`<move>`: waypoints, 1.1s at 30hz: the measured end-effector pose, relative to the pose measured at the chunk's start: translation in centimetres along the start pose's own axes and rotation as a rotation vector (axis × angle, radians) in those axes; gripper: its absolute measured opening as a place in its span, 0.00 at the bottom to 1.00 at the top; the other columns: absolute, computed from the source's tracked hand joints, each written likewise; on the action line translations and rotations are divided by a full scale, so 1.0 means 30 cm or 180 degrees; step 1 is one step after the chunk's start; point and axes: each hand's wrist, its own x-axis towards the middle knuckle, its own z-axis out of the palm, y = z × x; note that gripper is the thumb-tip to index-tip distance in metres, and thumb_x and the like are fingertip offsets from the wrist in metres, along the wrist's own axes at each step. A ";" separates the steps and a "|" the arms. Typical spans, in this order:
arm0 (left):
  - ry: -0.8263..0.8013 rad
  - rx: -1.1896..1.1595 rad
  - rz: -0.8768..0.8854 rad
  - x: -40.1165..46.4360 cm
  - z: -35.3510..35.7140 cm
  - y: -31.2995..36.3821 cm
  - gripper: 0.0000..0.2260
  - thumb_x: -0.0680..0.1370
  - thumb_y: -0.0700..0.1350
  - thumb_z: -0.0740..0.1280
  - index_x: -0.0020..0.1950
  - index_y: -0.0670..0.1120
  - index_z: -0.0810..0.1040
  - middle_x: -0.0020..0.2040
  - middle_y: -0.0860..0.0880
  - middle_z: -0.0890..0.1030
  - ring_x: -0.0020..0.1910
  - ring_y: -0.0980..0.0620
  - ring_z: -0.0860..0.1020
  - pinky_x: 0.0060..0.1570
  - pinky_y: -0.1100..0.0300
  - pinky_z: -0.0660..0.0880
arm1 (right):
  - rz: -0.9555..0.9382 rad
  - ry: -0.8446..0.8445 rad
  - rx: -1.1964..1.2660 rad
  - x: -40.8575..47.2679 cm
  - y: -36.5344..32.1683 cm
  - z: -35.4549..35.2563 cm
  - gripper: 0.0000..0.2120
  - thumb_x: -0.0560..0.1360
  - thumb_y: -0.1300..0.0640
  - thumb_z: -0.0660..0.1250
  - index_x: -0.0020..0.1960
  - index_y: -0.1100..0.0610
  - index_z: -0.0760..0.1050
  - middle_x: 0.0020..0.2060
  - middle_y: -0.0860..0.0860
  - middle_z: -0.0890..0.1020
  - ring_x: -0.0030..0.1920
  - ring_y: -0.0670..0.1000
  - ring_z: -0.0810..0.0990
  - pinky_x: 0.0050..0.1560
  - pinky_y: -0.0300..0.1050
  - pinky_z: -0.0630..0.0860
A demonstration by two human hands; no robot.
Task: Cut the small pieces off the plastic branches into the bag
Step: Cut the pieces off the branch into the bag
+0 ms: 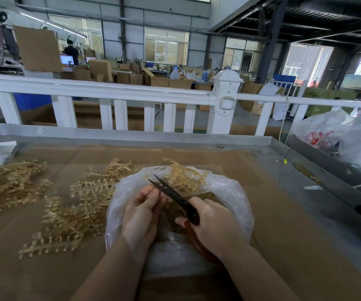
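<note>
Two bare forearms reach in from the near edge of the cardboard-covered worktable (251,192), and both hands meet over a clear, crumpled plastic bag (236,192) lying open on it. Her or his right hand (216,227) is curled round the reddish-brown looped handles of a pair of dark-bladed scissors (171,193) — the blades point up and away to the left, slightly parted at the tips. Just beside them the left hand (141,213) has its fingers bent inward near the blades; it seems to pinch a thin piece of branch there, though the piece is too small and blurred to be sure of.

Inside the bag's mouth sits a tangle of pale golden plastic branches (184,179), with a darker heap of small cut pieces (173,210) lower down between the two hands. More of the same golden sprigs lie loose on the cardboard to the left of the bag (75,205), and a separate pile (8,183) rests further left, apart from the first.

Beyond the table's grey metal rim stands a white railing fence (114,92). At the far right another translucent plastic sack (336,135) holds something red and white. Behind the fence — stacked brown cardboard boxes (101,70) and a few seated workers in the distance.
</note>
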 end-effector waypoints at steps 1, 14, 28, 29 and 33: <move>-0.0038 0.0063 -0.0007 0.000 0.000 0.000 0.13 0.79 0.32 0.60 0.63 0.35 0.75 0.52 0.40 0.81 0.46 0.51 0.81 0.42 0.65 0.80 | -0.0001 0.0001 -0.0019 0.001 0.000 0.003 0.21 0.74 0.34 0.60 0.61 0.44 0.73 0.50 0.44 0.79 0.50 0.44 0.76 0.48 0.32 0.65; -0.0277 0.0401 0.0052 -0.016 0.003 -0.002 0.11 0.80 0.32 0.57 0.58 0.37 0.77 0.49 0.40 0.81 0.44 0.51 0.79 0.41 0.66 0.79 | -0.0024 0.0030 -0.0045 0.007 -0.012 0.024 0.23 0.76 0.36 0.58 0.67 0.46 0.68 0.57 0.47 0.76 0.58 0.47 0.72 0.58 0.37 0.68; -0.0274 0.0382 0.0111 -0.021 0.002 -0.002 0.09 0.80 0.32 0.58 0.49 0.38 0.78 0.40 0.43 0.79 0.34 0.55 0.77 0.34 0.68 0.77 | 0.0000 0.0332 -0.0126 0.002 -0.047 0.025 0.20 0.74 0.41 0.64 0.61 0.51 0.76 0.47 0.50 0.81 0.48 0.51 0.79 0.49 0.43 0.75; -0.0275 0.0364 0.0093 -0.020 0.003 -0.002 0.10 0.80 0.32 0.58 0.48 0.38 0.78 0.40 0.44 0.80 0.34 0.55 0.77 0.34 0.68 0.78 | 0.0000 0.0361 -0.0135 0.002 -0.048 0.025 0.19 0.74 0.42 0.66 0.60 0.52 0.76 0.46 0.50 0.81 0.47 0.51 0.80 0.48 0.43 0.76; -0.0321 0.0319 0.0045 -0.022 0.004 0.006 0.11 0.80 0.32 0.57 0.51 0.39 0.79 0.43 0.43 0.82 0.39 0.52 0.79 0.38 0.66 0.78 | -0.0033 0.0478 -0.0078 -0.005 -0.052 0.022 0.18 0.73 0.42 0.67 0.57 0.53 0.78 0.44 0.50 0.82 0.45 0.50 0.80 0.45 0.42 0.77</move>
